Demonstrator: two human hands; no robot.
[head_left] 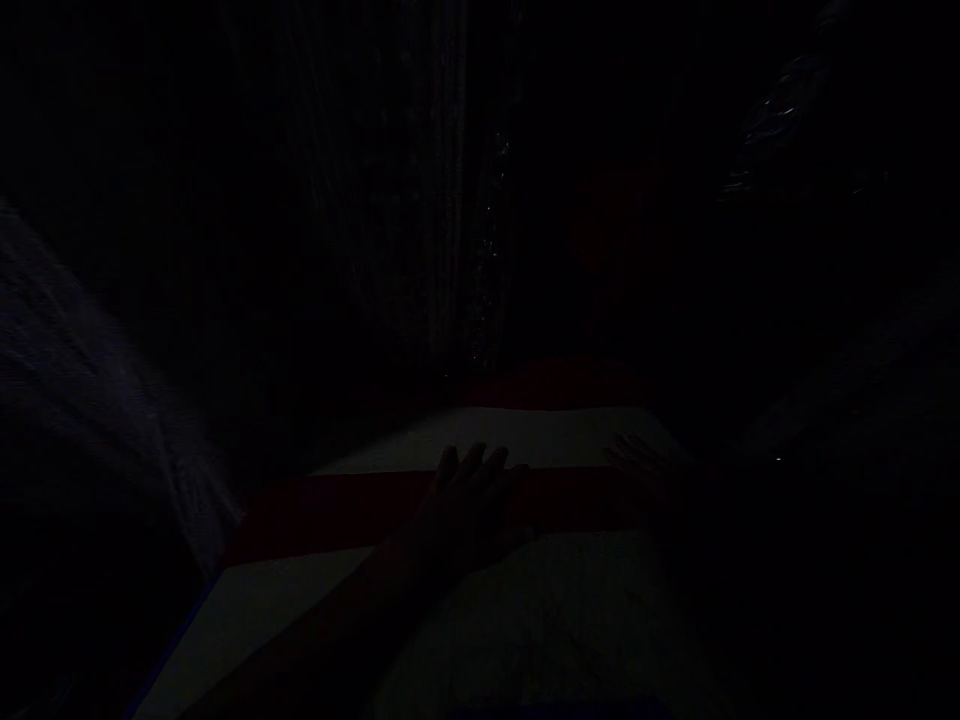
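The picture is very dark. My left hand point(476, 508) reaches in from the lower left, fingers spread over a surface with broad red and white bands point(322, 515). It appears to rest on a red band, its fingertips at the edge of the white one beyond. To the right, my right hand point(637, 460) shows faintly, fingers stretched out over the same surface; its wrist and arm fade into darkness. I see nothing held in either hand. What the banded surface belongs to cannot be made out.
A pale, crinkled sheet-like thing point(105, 360) slopes down at the left. Beyond the bands, faint upright streaks point(446, 180) and small glints point(489, 240) show. More shiny glints point(776, 112) lie at the upper right. A thin blue edge point(176, 640) borders the surface at lower left.
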